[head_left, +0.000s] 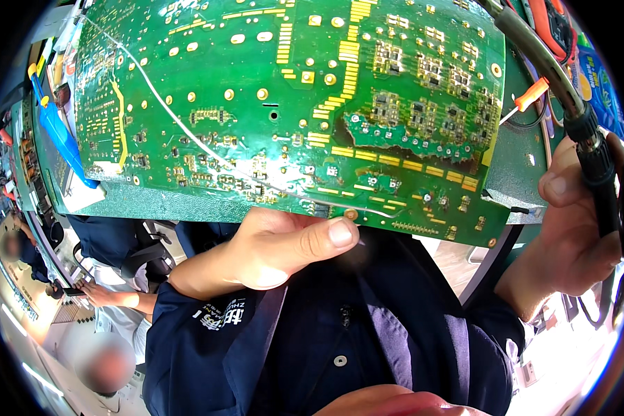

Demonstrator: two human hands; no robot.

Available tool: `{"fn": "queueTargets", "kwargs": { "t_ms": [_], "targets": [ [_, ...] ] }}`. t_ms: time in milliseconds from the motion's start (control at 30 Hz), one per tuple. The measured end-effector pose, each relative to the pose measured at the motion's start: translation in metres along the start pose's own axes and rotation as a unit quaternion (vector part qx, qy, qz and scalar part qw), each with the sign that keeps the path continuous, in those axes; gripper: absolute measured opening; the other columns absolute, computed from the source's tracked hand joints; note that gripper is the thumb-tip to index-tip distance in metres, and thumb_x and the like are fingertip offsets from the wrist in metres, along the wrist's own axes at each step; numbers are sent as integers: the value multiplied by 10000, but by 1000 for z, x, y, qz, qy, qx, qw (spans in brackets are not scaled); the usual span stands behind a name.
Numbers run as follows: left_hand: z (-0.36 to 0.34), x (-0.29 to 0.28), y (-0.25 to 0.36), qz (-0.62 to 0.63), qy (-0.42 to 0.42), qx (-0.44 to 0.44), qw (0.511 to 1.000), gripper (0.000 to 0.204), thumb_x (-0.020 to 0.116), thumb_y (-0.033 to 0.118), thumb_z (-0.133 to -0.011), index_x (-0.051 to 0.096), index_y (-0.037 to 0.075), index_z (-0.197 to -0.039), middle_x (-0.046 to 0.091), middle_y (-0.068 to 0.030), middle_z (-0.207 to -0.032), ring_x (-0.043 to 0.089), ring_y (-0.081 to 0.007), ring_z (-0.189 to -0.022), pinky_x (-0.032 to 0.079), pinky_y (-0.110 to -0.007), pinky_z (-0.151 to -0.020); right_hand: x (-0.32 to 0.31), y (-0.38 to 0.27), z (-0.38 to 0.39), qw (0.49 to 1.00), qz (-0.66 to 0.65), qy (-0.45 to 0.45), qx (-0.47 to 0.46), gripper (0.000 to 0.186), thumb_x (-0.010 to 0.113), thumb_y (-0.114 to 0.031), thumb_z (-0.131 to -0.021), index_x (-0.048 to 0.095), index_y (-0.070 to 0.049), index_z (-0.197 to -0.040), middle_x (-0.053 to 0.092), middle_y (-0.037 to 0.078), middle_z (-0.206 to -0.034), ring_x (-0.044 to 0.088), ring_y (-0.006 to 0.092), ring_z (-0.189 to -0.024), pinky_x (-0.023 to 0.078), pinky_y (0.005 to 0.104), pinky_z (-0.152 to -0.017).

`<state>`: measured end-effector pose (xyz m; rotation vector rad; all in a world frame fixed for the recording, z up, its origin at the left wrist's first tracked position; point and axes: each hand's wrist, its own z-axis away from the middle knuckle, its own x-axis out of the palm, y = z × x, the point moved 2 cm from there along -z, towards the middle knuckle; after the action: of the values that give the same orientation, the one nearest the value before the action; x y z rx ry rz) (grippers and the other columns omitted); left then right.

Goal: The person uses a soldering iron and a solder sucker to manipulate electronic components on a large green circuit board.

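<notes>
A large green circuit board (208,132) with gold pads and small parts fills the upper middle. At its near edge my left hand (277,246) is closed on the board, thumb on top and the other fingers hidden beneath. A thin silvery wire (180,123), which looks like solder, curves across the board from the far left and ends just past my thumb. At the right, my right hand (568,222) is wrapped round the black handle of a soldering iron (595,159). Its metal barrel slants up past the board's far right corner, and its tip is out of view.
The board lies over a green mat (173,201). Blue-handled tweezers or pliers (59,135) lie to the left. On the right are an orange-handled screwdriver (532,94), a red and black tool (551,28) and a blue packet (603,87). Another person (111,298) sits at the lower left.
</notes>
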<state>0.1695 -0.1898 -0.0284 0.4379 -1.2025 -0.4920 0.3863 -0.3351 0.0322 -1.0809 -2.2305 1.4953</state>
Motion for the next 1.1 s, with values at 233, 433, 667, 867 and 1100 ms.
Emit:
{"fn": "queueTargets", "kwargs": {
  "t_ms": [233,433,667,867,1100],
  "targets": [
    [-5,7,2,25,-8,13,1000,277,539,110,-929,526,-30,-1169,602,-119,-1104,550,-195,-1043,415,-314,-919,0,-4,0,1000,23,-15,2,772,351,-637,-882,415,45,-1238,612,178,-806,571,210,-488,485,283,-497],
    [-3,11,0,21,33,24,999,273,543,87,-926,513,-16,-1177,588,-78,-1041,540,-157,-949,419,-293,-854,2,-2,-4,999,31,10,-15,810,362,-676,-860,413,45,-1224,622,212,-853,601,230,-438,524,267,-435],
    [-1,7,1,22,44,-10,999,300,564,104,-922,511,-10,-1194,555,-17,-1038,479,-95,-923,393,-249,-813,6,-6,-2,999,30,34,26,798,351,-664,-874,410,46,-1232,615,212,-824,596,217,-441,502,258,-431],
    [-2,8,-1,51,39,3,998,331,562,112,-923,506,-9,-1227,571,-48,-1152,497,-105,-1036,392,-249,-882,7,-8,-5,998,58,-14,-9,754,315,-619,-910,403,58,-1233,597,167,-642,593,193,-444,493,238,-464],
    [0,13,7,40,33,-4,999,322,569,106,-921,509,1,-1219,584,-43,-1111,510,-104,-1020,393,-251,-889,8,-11,-3,998,62,-6,9,744,283,-617,-919,401,45,-1238,576,140,-546,588,176,-446,487,220,-517]
  ]
}}
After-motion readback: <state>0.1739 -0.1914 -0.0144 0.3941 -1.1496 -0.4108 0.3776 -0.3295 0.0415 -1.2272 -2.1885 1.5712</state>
